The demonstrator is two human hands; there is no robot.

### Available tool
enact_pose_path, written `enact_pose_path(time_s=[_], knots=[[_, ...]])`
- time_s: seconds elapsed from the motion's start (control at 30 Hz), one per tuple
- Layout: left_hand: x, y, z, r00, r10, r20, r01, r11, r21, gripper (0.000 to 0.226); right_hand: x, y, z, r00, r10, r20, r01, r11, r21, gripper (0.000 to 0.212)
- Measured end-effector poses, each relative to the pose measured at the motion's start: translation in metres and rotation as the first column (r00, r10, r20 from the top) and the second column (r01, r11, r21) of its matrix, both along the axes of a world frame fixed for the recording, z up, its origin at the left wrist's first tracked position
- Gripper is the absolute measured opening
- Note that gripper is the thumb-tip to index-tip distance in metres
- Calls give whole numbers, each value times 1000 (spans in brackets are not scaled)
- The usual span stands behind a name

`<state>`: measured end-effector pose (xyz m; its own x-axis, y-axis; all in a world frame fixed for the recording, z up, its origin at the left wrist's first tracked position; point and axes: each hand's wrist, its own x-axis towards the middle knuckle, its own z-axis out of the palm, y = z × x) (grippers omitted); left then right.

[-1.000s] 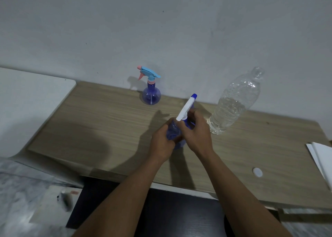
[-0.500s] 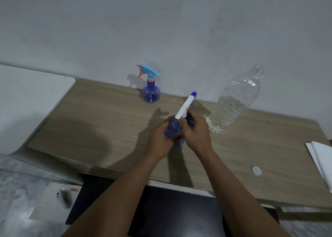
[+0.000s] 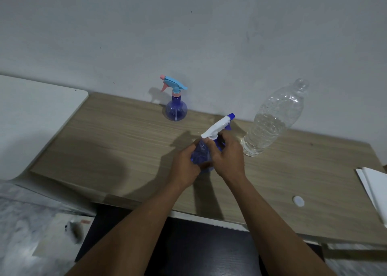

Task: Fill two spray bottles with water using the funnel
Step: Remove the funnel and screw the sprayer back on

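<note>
Both my hands hold a blue spray bottle (image 3: 201,155) with a white trigger head (image 3: 217,128) at the middle of the wooden table (image 3: 117,141). My left hand (image 3: 185,166) grips the round body. My right hand (image 3: 229,158) wraps the neck just under the head. A second blue spray bottle (image 3: 176,108) with a light-blue and pink head stands upright at the back by the wall. A clear plastic water bottle (image 3: 270,122), uncapped and about half full, stands to the right of my hands. No funnel is in view.
A small white cap (image 3: 298,201) lies on the table at the front right. White folded paper (image 3: 374,189) sits at the right edge. A white surface (image 3: 31,118) adjoins the table on the left. The wall runs right behind the table.
My hands stay on the spray bottle at the same spot. The white head has turned slightly under my right hand. The view has shifted a little.
</note>
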<state>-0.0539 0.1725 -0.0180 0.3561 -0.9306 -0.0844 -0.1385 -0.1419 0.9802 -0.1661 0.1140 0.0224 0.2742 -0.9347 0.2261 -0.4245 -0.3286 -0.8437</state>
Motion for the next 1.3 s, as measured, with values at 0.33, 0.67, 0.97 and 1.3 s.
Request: enact_pose_path(time_s=[0.33,0.67,0.97,1.3], knots=[[6,-3,-5,1000,-25,-16,24,1000,-11,65,0,4,-10,993,2,118,-8,998,56,5],[-2,-3,-13,997,27,-72,-30,999,-39,61,5,1,-17,1000,-18,-5,17,999,-36,10],[-8,-5,-19,990,115,-85,-114,993,9,24,13,8,-21,990,-141,4,141,987,-77,16],[-21,2,-25,940,168,297,-197,978,70,34,17,8,-13,939,-221,265,176,967,182,89]])
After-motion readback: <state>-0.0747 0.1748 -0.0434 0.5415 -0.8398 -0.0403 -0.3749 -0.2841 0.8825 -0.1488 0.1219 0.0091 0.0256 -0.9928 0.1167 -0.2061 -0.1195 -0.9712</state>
